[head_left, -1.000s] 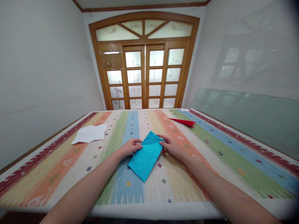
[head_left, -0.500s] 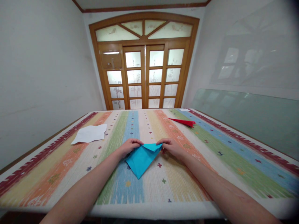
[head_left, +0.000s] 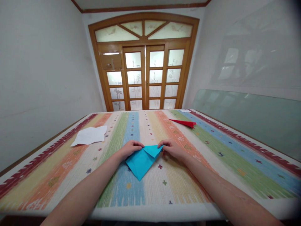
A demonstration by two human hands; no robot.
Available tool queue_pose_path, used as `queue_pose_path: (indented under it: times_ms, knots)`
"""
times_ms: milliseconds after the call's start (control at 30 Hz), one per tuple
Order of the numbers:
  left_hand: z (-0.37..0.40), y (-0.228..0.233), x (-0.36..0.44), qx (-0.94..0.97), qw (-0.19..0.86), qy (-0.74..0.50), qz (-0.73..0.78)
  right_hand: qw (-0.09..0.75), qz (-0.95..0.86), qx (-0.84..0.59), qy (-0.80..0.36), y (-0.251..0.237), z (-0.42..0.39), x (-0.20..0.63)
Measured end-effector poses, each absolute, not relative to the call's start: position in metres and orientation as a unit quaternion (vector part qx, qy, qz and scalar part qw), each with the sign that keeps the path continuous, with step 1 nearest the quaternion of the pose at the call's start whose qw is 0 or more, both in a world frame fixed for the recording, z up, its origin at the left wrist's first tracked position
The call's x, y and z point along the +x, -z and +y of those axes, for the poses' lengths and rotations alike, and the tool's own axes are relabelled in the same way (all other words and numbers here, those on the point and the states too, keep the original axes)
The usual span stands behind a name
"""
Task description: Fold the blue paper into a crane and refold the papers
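A bright blue sheet of folded paper (head_left: pixel 140 164) lies low over the striped tablecloth in front of me, one corner pointing toward me. Its far edge has a small triangular flap folded down near the right side. My left hand (head_left: pixel 130 150) pinches the upper left of the paper between thumb and fingers. At the upper right corner, my right hand (head_left: pixel 172 149) grips the paper near the flap, thumb on top and the other fingers partly hidden beneath.
A red folded paper plane (head_left: pixel 184 123) rests farther back on the right. On the left lies a creased white sheet (head_left: pixel 89 135). Another small white paper (head_left: pixel 185 110) is at the far edge. The striped tablecloth (head_left: pixel 162 191) covers the table; wooden glass doors (head_left: pixel 145 75) stand behind.
The flap at the paper's right side now lies flatter and shows wider. Both hands have kept their grip and barely shifted.
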State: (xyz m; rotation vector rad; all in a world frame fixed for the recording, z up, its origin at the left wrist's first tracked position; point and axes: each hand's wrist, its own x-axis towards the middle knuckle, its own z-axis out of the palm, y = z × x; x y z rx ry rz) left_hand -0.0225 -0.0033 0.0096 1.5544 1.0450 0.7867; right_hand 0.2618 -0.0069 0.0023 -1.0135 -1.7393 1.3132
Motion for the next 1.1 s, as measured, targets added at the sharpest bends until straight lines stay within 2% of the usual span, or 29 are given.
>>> queue_pose_path:
  times_ms: [267, 467, 567, 767, 967, 1100]
  knots:
    - [0.002, 0.0, -0.025, 0.617, 0.599, -0.343, 0.378, 0.344, -0.669, -0.429, -0.499, -0.009, -0.013, 0.259]
    - [0.0, -0.004, -0.023, 0.626, 0.592, -0.378, 0.337, 0.346, -0.627, -0.461, -0.524, -0.006, -0.012, 0.26]
    - [-0.002, -0.008, -0.022, 0.654, 0.564, -0.383, 0.328, 0.347, -0.617, -0.47, -0.527, -0.008, -0.013, 0.26]
    - [-0.004, -0.011, -0.022, 0.739, 0.488, -0.305, 0.35, 0.361, -0.617, -0.474, -0.514, -0.01, -0.012, 0.259]
    - [-0.004, -0.015, -0.022, 0.778, 0.354, -0.318, 0.41, 0.387, -0.622, -0.454, -0.506, -0.013, -0.012, 0.256]
    - [-0.001, -0.014, -0.023, 0.772, 0.319, -0.345, 0.428, 0.376, -0.647, -0.456, -0.483, -0.015, -0.015, 0.255]
